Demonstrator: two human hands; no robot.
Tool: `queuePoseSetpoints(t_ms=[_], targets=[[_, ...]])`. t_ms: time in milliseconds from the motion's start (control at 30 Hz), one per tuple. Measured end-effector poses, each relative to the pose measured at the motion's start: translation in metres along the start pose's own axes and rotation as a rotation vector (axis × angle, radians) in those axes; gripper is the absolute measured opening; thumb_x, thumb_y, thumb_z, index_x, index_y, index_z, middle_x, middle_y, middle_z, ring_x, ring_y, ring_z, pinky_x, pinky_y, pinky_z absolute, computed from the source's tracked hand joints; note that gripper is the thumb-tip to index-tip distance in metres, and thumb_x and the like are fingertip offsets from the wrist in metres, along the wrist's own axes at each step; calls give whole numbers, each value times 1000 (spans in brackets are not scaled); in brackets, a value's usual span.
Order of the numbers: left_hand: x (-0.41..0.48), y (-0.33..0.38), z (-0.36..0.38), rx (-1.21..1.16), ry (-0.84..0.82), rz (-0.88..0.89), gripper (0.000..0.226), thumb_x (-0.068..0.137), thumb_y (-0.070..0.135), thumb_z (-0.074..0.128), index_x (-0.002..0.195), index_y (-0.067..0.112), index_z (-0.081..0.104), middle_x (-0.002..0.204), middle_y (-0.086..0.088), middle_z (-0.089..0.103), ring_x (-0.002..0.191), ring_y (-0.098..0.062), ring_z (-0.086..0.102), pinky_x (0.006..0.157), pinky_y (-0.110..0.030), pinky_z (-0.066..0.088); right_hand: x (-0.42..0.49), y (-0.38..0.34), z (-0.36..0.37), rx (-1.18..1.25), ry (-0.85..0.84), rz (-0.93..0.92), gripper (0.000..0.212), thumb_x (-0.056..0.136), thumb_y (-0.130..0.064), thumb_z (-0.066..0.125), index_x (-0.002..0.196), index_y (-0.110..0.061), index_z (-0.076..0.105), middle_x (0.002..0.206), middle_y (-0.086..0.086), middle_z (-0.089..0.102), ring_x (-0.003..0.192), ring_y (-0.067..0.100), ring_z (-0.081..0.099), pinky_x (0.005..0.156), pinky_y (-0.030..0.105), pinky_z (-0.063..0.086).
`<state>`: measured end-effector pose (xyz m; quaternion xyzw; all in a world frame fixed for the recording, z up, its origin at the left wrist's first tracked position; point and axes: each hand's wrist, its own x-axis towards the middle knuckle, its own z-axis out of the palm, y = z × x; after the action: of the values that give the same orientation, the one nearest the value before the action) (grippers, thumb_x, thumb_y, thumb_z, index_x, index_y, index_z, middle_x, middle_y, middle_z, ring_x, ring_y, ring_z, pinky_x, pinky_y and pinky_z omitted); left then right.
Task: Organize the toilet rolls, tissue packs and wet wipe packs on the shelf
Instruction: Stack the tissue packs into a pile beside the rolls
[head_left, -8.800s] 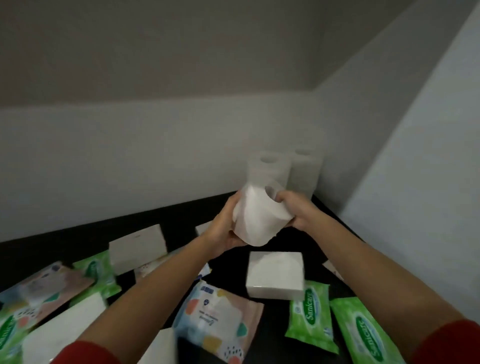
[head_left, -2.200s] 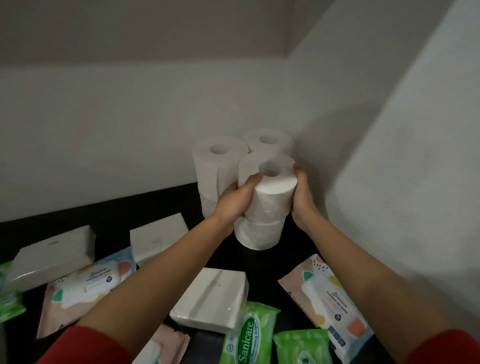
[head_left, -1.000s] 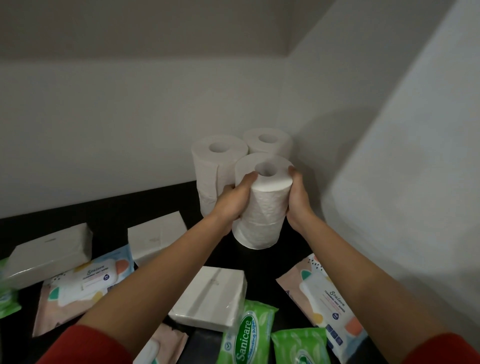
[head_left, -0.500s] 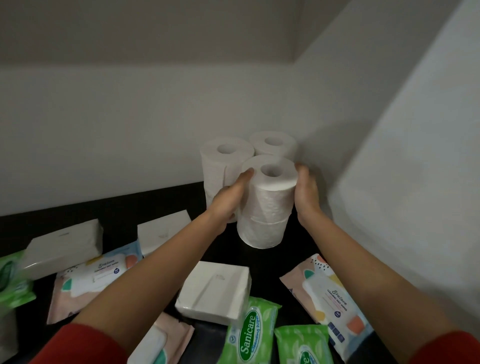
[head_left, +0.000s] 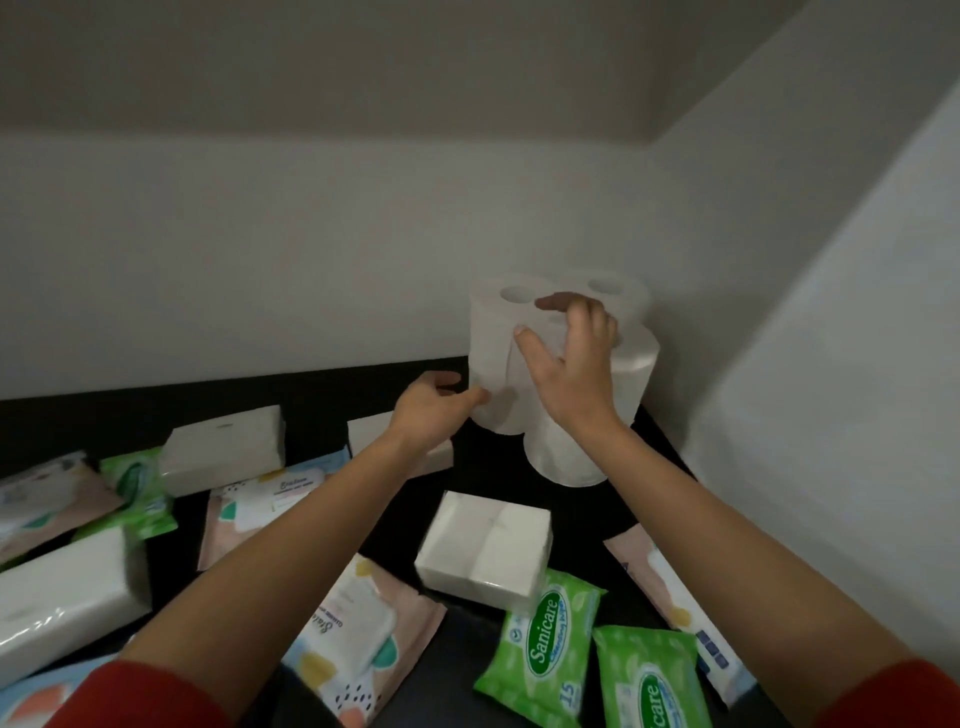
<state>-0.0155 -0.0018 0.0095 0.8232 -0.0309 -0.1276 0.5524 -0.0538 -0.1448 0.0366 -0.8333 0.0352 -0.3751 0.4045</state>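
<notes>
A dark shelf (head_left: 332, 387) runs into a white-walled corner, and the toilet rolls (head_left: 631, 374) stand upright, stacked and touching, at its back right corner. The right hand (head_left: 571, 364) lies spread over the top of the front stack, while the left hand (head_left: 431, 410), holding nothing, sets loosely bent fingers against the foot of the left stack (blur hides the exact contact). To square the cluster well, I would press high and low together towards the walls so nothing tips, before turning to the tissue pack (head_left: 485, 551) and green wet wipe packs (head_left: 545, 623) nearer the front edge.
</notes>
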Motion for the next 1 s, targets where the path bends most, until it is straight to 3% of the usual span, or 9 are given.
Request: queuePoseSetpoints(t_ms=[167,233,300,433,633,767,900,1000], targets=[[0,-29,-37,62,70,-23,54,82,31,72,130,20,50,130,-4,55,114,-17,52,83,-26,40,-17,-20,38,-43,-200,-29,39,80,-20,69,116,-15,57,113,-7,45,106,7,40,85,13,32],[0,-40,-51,91,118,-32,54,81,29,73,128,20,51,131,-5,54,116,-18,53,86,-26,41,-24,-23,58,-14,-279,40,37,81,-19,69,116,-16,57,114,-4,50,99,8,48,73,4,36],[1,-49,-64,110,157,-56,55,79,28,75,128,19,51,132,-6,53,117,-20,52,88,-27,42,-30,-23,76,17,-360,145,36,82,-19,67,116,-16,57,116,0,54,93,9,51,65,4,37],[8,-64,-82,188,141,-95,62,78,29,76,132,17,47,133,-8,50,117,-22,52,90,-30,44,-38,-15,101,54,-450,310,38,84,-19,67,120,-15,54,116,4,58,92,12,54,75,20,41],[19,-79,-92,180,62,-178,72,78,28,76,138,17,39,135,-10,45,118,-24,51,91,-33,45,-45,-1,119,-30,-512,434,46,87,-22,63,130,-15,47,129,5,50,111,18,51,85,24,40],[24,-88,-92,129,-16,-218,76,80,27,74,142,11,33,136,-10,48,121,-26,51,101,-37,46,-46,9,127,-119,-572,571,59,90,-25,59,142,-14,35,142,8,41,126,24,45,92,27,39],[27,-96,-87,123,-94,-225,71,83,28,70,141,10,35,127,-10,53,113,-25,56,97,-38,50,-53,19,137,-87,-659,805,60,89,-29,58,140,-8,34,132,11,49,115,26,51,87,31,44],[28,-101,-88,60,-111,-236,68,82,23,71,139,13,37,129,-8,53,113,-24,56,95,-40,52,-56,25,142,-22,-609,965,67,88,-31,61,141,-7,28,131,13,47,116,28,51,92,36,48]])
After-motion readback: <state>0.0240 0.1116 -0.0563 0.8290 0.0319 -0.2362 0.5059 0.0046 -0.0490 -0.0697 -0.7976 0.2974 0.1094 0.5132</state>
